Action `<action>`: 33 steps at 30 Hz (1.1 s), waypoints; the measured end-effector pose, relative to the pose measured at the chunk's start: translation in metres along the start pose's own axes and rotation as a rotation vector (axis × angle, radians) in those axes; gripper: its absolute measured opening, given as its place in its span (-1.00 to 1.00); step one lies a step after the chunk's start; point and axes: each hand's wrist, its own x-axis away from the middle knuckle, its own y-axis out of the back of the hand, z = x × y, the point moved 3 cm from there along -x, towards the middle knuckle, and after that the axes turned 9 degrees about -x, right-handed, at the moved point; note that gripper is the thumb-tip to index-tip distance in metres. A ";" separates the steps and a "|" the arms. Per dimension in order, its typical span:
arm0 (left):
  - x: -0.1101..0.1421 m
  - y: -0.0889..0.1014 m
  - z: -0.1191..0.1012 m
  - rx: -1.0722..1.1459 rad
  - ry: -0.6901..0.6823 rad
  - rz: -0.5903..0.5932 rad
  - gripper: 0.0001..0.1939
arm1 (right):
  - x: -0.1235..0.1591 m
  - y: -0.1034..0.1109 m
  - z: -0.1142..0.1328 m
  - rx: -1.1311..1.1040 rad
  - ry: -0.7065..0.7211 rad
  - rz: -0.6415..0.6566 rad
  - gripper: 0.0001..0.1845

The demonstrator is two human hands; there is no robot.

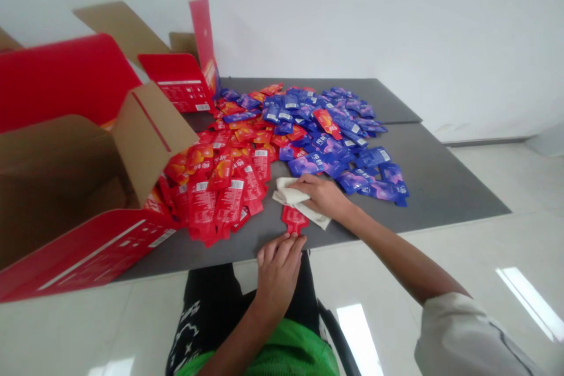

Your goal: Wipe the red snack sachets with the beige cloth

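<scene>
Bench (445, 182): grey, bearing mixed red and blue sachets (282, 147); open red carton (57, 188) at left.
Right hand (321, 197): fingers flat on cream cloth (286, 195), grip unclear.
Left hand (277, 273): fingers loosely curved, empty, tips touching lone red sachet (294, 220), near.
Sachet handling: light, limp, probably slippery; best pinched by flat sealed edge.

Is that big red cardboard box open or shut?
Open: the red cardboard box has its flaps folded outward, and its plain brown inside shows.

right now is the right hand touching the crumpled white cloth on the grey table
Touching. The head view plainly shows the right hand resting on top of the crumpled white cloth, with no gap between them.
</scene>
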 end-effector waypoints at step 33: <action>-0.079 0.009 -0.011 -0.207 0.095 0.191 -0.39 | 0.089 0.024 -0.007 -0.309 -0.204 -0.858 -0.79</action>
